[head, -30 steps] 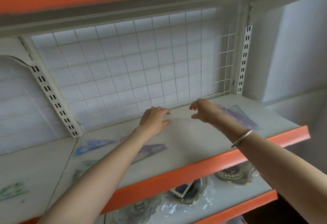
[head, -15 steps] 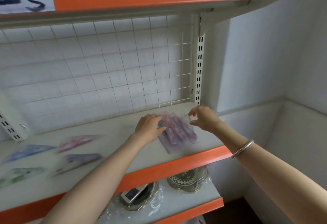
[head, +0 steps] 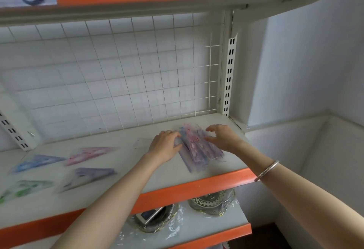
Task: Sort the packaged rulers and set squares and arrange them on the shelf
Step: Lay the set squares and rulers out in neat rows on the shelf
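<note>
The stack of packets (head: 197, 150) lies flat on the shelf (head: 173, 179), caught between the two grips. The left grip (head: 165, 146) is clamped on the stack's near-left edge, fingers curled over the top and thumb against the side. The right grip (head: 222, 138) is apart, its fingers spread and lightly bent, touching the stack's far side.

This looks like the squaring-up step, gathering one sorted pile. The next move probably calls for pressing both sides inward so the edges line up, since slick film sleeves are likely to slide over each other.

The packets are thin, glossy and translucent, tinted pink and purple, with long straight edges. Well away to the left of the left grip lie loose set squares (head: 92, 174). These are flat triangles in blue, pink, purple and green, blurred here. Beyond both grips stands a white wire grid (head: 118, 71).
</note>
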Available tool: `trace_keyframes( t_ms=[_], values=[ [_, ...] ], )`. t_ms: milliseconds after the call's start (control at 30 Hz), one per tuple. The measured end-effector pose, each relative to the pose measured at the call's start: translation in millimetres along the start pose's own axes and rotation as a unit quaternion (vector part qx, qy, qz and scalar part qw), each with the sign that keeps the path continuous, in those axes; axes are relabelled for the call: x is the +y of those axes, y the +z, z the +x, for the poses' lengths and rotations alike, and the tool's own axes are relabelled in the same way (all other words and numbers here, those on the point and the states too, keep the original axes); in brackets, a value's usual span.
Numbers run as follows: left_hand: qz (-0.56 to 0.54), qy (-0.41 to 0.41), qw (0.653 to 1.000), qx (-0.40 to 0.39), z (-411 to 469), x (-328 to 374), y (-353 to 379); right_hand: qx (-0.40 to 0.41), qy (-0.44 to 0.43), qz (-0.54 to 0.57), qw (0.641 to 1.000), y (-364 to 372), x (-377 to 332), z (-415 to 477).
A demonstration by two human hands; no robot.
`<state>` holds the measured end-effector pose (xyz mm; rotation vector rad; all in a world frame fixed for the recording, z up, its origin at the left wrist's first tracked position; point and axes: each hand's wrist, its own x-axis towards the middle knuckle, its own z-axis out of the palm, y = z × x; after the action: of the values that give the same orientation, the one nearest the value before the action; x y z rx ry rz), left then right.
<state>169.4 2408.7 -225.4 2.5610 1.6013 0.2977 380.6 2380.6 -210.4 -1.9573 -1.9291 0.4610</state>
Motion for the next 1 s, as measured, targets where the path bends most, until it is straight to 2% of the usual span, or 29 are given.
trace_keyframes(
  t_ms=[133, 333, 500, 700, 867, 1000],
  values=[
    [0.012, -0.001, 1.000, -0.003, -3, -14, 0, -0.018, 0.020, -0.001, 1.000, 16, -18, 9],
    [0.054, 0.011, 0.998, -0.031, -6, -32, 0, -0.105, 0.094, -0.021, 0.990, 38, -38, 14],
    [0.058, 0.054, 0.995, -0.056, -12, -33, 11, -0.085, 0.126, -0.103, 0.983, 53, -49, 10],
    [0.050, 0.064, 0.995, -0.064, -11, -31, 11, -0.049, 0.112, -0.078, 0.989, 52, -48, 11],
    [0.041, 0.048, 0.996, -0.062, -8, -24, 11, -0.052, 0.098, -0.071, 0.991, 49, -50, 13],
    [0.031, 0.010, 0.999, -0.039, -9, -31, 2, 0.000, 0.002, -0.114, 0.993, 47, -63, 14]
  ],
)
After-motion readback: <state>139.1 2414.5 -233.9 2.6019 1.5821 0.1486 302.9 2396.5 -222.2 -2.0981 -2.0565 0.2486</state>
